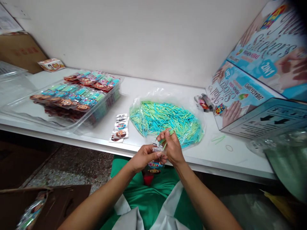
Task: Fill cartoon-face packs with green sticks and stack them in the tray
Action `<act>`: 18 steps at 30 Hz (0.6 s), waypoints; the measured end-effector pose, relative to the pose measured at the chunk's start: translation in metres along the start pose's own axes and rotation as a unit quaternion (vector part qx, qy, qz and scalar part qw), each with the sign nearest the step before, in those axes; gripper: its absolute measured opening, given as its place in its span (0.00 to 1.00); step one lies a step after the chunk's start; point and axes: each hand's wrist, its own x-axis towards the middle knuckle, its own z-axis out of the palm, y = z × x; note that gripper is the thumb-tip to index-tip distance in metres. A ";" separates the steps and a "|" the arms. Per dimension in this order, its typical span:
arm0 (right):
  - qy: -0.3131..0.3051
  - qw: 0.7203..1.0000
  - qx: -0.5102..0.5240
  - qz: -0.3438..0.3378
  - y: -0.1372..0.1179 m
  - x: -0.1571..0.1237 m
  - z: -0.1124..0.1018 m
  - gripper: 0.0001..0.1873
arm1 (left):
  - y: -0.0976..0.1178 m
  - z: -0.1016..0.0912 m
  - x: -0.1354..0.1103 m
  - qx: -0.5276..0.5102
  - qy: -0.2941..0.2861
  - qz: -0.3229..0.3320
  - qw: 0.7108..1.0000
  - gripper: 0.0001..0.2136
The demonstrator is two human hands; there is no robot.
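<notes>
My left hand (146,157) pinches a small printed plastic packet (155,164) with a cartoon face, over my lap at the table's front edge. Between the fingers of my right hand (173,147) are thin green sticks (164,145), their lower ends at the packet's top; whether they are inside it I cannot tell. Just beyond my hands lies a clear bag (165,118) heaped with green and blue sticks. To its left rests a small stack of flat printed packets (120,127).
A clear plastic tray (79,123) of filled packets stands on the left of the white table (136,147). Large blue nail-sticker boxes (251,83) rise at right. Near them lie loose green sticks (218,138) and a rubber band (229,148). A cardboard box (21,51) sits far left.
</notes>
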 end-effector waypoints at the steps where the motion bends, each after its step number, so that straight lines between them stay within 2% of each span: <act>1: -0.006 1.000 0.001 0.006 -0.001 -0.001 0.002 0.08 | -0.001 0.000 0.000 -0.004 0.010 0.002 1.000 0.12; 3: -0.006 1.000 0.012 0.015 -0.002 -0.005 0.005 0.06 | -0.003 -0.001 0.002 -0.012 0.030 0.010 0.999 0.11; 6: 0.004 0.999 0.018 0.040 -0.001 -0.011 0.009 0.14 | -0.005 -0.003 0.003 -0.021 0.042 0.029 0.998 0.10; 9: -0.006 0.996 -0.005 0.090 0.003 -0.015 0.007 0.15 | -0.003 -0.005 0.003 -0.016 0.042 0.039 0.998 0.10; 11: -0.014 0.995 -0.062 0.078 0.002 -0.013 0.001 0.13 | -0.001 -0.006 0.003 0.007 0.053 0.034 0.998 0.12; 13: -0.024 0.985 -0.167 0.022 -0.007 -0.008 -0.007 0.15 | 0.004 -0.006 0.002 0.042 0.078 0.026 0.996 0.13; 15: -0.070 0.948 -0.311 -0.005 -0.023 -0.002 -0.015 0.15 | 0.009 -0.007 0.002 0.080 0.107 0.024 0.991 0.14; 18: -0.187 0.857 -0.480 0.017 -0.052 0.004 -0.021 0.13 | 0.018 -0.006 0.001 0.174 0.141 0.049 0.973 0.13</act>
